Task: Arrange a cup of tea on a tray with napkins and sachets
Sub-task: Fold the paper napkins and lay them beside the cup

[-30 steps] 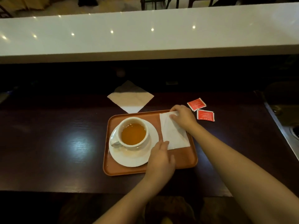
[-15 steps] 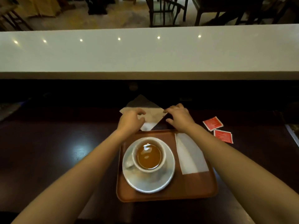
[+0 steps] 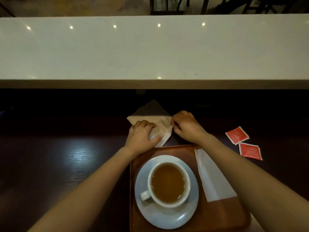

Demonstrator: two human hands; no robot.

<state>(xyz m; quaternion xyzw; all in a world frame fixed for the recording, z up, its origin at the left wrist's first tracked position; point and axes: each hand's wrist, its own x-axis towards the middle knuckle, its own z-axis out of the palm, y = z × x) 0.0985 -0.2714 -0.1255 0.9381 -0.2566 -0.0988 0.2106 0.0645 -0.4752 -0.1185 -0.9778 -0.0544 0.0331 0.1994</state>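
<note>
A brown tray (image 3: 222, 213) lies on the dark counter in front of me. On it a white cup of tea (image 3: 168, 182) stands on a white saucer (image 3: 167, 216), and a folded white napkin (image 3: 213, 178) lies along the tray's right side. Beyond the tray a second white napkin (image 3: 156, 118) lies unfolded as a diamond on the counter. My left hand (image 3: 142, 135) presses flat on its near left part. My right hand (image 3: 184, 126) pinches its right corner. Two red sachets (image 3: 237, 135) (image 3: 250, 151) lie on the counter to the right.
A raised white bar top (image 3: 150, 51) runs across the whole view behind the dark wooden counter (image 3: 66, 156). The strip beneath its overhang is in deep shadow. Chair legs show beyond the bar at the top edge.
Both hands left the napkin on the tray and moved forward to the second napkin beyond it. The left hand now lies flat on it and the right grips its corner.
</note>
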